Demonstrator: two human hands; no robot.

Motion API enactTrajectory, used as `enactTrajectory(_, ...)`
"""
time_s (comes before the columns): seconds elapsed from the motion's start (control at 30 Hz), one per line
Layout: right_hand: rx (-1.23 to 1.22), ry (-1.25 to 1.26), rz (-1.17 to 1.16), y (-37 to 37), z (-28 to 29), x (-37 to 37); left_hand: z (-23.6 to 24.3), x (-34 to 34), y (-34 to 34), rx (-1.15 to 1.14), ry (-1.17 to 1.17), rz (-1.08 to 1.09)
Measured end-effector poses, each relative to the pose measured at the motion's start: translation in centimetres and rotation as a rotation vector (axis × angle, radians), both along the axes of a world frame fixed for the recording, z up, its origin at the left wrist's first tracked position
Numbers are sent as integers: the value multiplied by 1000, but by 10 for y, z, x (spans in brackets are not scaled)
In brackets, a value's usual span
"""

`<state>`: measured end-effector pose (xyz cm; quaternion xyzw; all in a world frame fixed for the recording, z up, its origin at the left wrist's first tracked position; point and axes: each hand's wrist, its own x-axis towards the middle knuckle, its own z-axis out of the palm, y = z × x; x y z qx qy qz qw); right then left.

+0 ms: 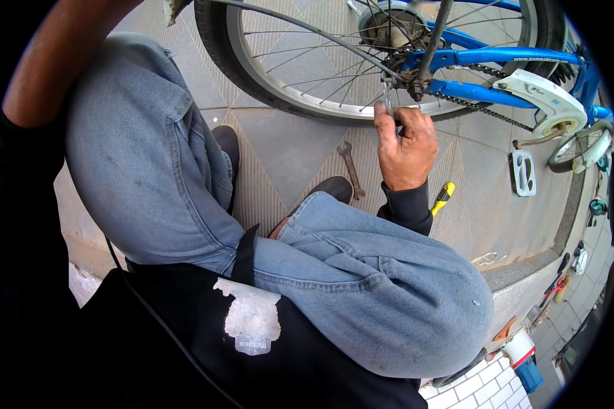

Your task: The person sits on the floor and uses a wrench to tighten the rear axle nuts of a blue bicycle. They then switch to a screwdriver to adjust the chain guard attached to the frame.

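My right hand (408, 148) is closed, thumb and fingers pinching a slim silver wrench (387, 92) whose upper end meets the bicycle's rear axle area. Much of the tool is hidden by the fingers. The rear wheel (242, 65) has a black tyre and thin spokes, and it is fixed to a blue bicycle frame (488, 56). My left forearm (71, 58) reaches up past the top edge, so the hand itself is out of sight. Below the wheel, a worn open-ended spanner (351, 169) lies on the tiles between my shoe and my right hand.
A yellow-and-black screwdriver (443, 198) lies right of my wrist. Further right are a pedal (523, 173), the white chain guard (546, 99) and a smaller wheel (572, 151). Several hand tools (556, 286) lie beyond the step edge (525, 269). My bent knees frame the near floor.
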<state>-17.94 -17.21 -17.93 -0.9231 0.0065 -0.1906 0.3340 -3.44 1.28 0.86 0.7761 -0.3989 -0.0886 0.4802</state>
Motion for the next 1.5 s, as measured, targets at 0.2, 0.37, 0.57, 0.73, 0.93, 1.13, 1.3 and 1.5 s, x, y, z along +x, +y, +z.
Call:
enactTrajectory(0.2,426,303,-20,-3,6,-5,-1,-3,-1,23,-22,17)
enactTrajectory(0.37,836,614,-19,-3,38,-4,-2,11,6,-17,35,-92)
enactTrajectory(0.57,756,654,-45,-10,52,0,1,7,3,5,53,-75)
enactTrajectory(0.73,936,800,-33,-15,71,-1,-2,-1,-1,6,40,14)
enactTrajectory(0.93,1077,864,113,-24,62,-3,6,8,1,15,240,-17)
enactTrajectory(1.13,1134,949,294,-29,28,3,3,3,-3,0,156,7)
enactTrajectory(1.3,897,892,192,-4,30,2,5,2,1,29,132,4)
enactTrajectory(1.5,582,529,61,-7,20,-12,3,0,0,7,86,7)
